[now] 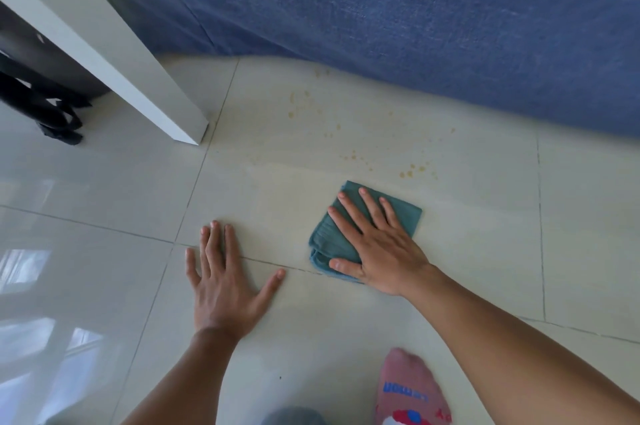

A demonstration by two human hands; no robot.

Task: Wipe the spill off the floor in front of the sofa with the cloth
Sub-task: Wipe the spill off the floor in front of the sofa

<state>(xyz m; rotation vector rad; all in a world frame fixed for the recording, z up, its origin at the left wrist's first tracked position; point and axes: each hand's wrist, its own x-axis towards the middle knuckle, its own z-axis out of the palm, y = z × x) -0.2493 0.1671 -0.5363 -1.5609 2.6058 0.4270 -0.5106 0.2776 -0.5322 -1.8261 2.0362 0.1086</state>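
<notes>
A folded teal cloth [325, 239] lies flat on the pale tiled floor [467, 251]. My right hand [377, 244] presses down on it with fingers spread. Yellowish drops and smears of the spill [412, 171] dot the tiles beyond the cloth, with more spill drops [298, 102] up toward the blue sofa [415, 15]. My left hand [225, 282] rests flat on the bare floor to the left of the cloth, fingers apart, holding nothing.
A white furniture panel [138, 78] comes down to the floor at the upper left, with dark objects [52, 112] behind it. My foot in a pink sock [408, 390] is at the bottom edge. The sofa front runs along the top and right.
</notes>
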